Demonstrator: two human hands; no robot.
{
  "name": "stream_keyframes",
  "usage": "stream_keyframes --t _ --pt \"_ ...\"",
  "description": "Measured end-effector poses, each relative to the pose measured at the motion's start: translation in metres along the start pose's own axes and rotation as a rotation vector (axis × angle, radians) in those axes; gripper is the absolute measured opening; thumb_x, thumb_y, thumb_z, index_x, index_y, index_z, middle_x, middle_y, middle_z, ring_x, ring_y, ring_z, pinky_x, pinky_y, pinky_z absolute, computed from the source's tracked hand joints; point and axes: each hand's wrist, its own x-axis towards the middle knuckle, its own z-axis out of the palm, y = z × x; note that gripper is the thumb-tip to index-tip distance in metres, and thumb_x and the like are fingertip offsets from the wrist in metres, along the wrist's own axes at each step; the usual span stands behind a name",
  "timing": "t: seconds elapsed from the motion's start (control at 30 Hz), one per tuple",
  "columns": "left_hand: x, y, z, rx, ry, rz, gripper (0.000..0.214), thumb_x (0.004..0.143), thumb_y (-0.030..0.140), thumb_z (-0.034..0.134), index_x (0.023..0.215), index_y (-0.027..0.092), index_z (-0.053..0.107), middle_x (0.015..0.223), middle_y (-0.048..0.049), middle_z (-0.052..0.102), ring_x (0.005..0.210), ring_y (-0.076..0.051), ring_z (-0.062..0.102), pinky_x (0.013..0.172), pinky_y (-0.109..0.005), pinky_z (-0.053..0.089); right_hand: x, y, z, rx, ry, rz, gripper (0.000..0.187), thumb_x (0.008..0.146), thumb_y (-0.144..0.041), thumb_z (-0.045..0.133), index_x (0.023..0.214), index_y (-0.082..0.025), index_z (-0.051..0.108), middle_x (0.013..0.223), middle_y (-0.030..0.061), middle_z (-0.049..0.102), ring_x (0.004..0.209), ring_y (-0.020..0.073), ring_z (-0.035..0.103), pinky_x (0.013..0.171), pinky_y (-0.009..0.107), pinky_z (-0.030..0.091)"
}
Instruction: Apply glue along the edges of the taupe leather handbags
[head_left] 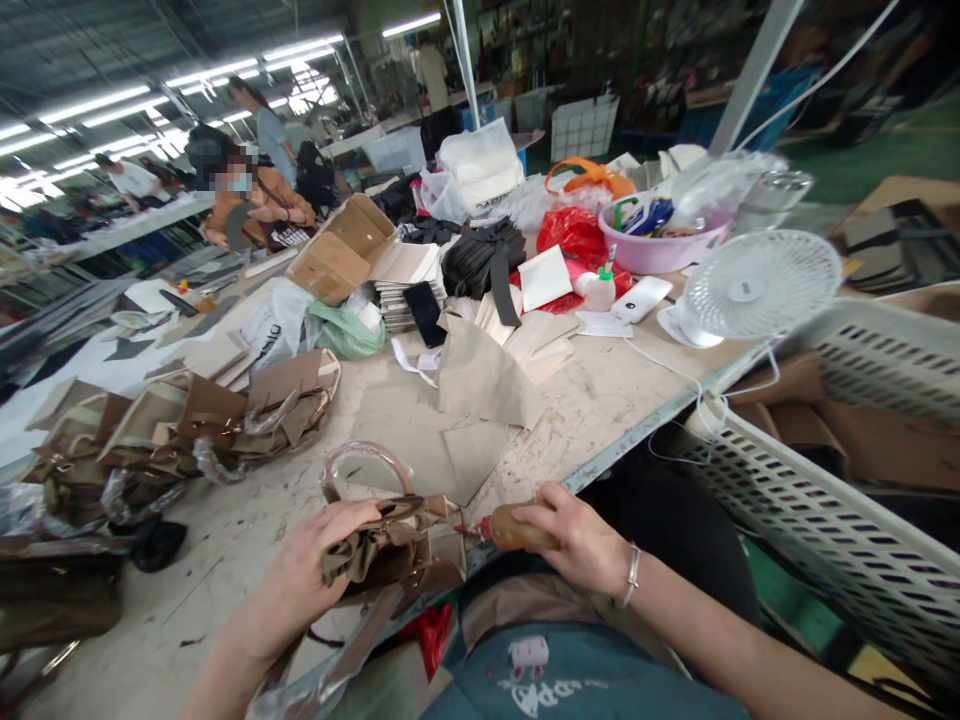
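My left hand is closed round the side of a brown handbag, which lies tilted at the table's front edge. The bag's ring-shaped handle is wrapped in clear plastic and stands up behind it. In my right hand is a glue bottle, amber in colour with a red nozzle. It lies nearly level, its tip pointing left at the bag's open edge. Whether the tip touches the bag I cannot tell. Several similar brown bags stand in a row to the left.
Grey sheets lie on the worktable ahead. Farther back are a cardboard box, a dark phone, a pink basin and a white fan. A slatted crate stands at the right. Other people work far left.
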Motion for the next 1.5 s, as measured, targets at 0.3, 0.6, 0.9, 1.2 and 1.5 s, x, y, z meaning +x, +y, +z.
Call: stream_keyframes --t 0.3,0.6,0.9,1.2,1.5 --pt "0.001 0.003 0.0 0.026 0.037 0.017 0.027 0.083 0.016 0.049 0.109 0.021 0.058 0.101 -0.0059 0.075 0.089 -0.02 0.071 0.08 -0.029 0.057 -0.014 -0.003 0.004 -0.081 -0.027 -0.024 0.049 0.077 -0.004 0.056 0.122 -0.022 0.059 0.096 0.0075 0.047 0.088 0.0211 0.049 0.075 0.031 0.046" --pt "0.005 0.005 -0.002 -0.013 -0.022 -0.043 0.028 0.082 0.019 0.049 0.107 0.019 0.062 0.103 -0.0076 0.075 0.09 -0.021 0.071 0.08 -0.031 0.057 -0.02 0.001 0.018 -0.167 0.094 -0.085 0.054 0.076 -0.003 0.056 0.127 -0.022 0.053 0.102 0.0091 0.045 0.091 0.0232 0.046 0.079 0.036 0.048" --pt "0.003 0.004 -0.001 0.012 0.001 -0.001 0.028 0.083 0.02 0.051 0.108 0.018 0.062 0.105 -0.008 0.074 0.093 -0.021 0.07 0.082 -0.029 0.056 -0.02 0.001 0.016 -0.109 0.274 -0.11 0.048 0.081 -0.006 0.056 0.126 -0.022 0.052 0.101 0.009 0.045 0.087 0.0215 0.047 0.074 0.034 0.049" --pt "0.001 0.001 0.003 -0.039 -0.014 -0.033 0.03 0.083 0.017 0.052 0.111 0.022 0.061 0.107 -0.0072 0.074 0.094 -0.021 0.07 0.082 -0.03 0.057 -0.018 0.0 0.014 -0.123 0.055 -0.045 0.047 0.079 -0.008 0.057 0.123 -0.023 0.057 0.097 0.0079 0.047 0.087 0.0214 0.048 0.074 0.032 0.047" --pt "0.003 0.006 0.002 -0.036 0.01 -0.005 0.023 0.085 0.02 0.053 0.106 0.021 0.061 0.104 -0.0076 0.075 0.091 -0.021 0.071 0.079 -0.03 0.058 -0.018 -0.009 0.001 -0.032 -0.066 -0.007 0.036 0.083 -0.015 0.06 0.117 -0.026 0.061 0.095 0.0061 0.049 0.085 0.0191 0.05 0.073 0.029 0.047"
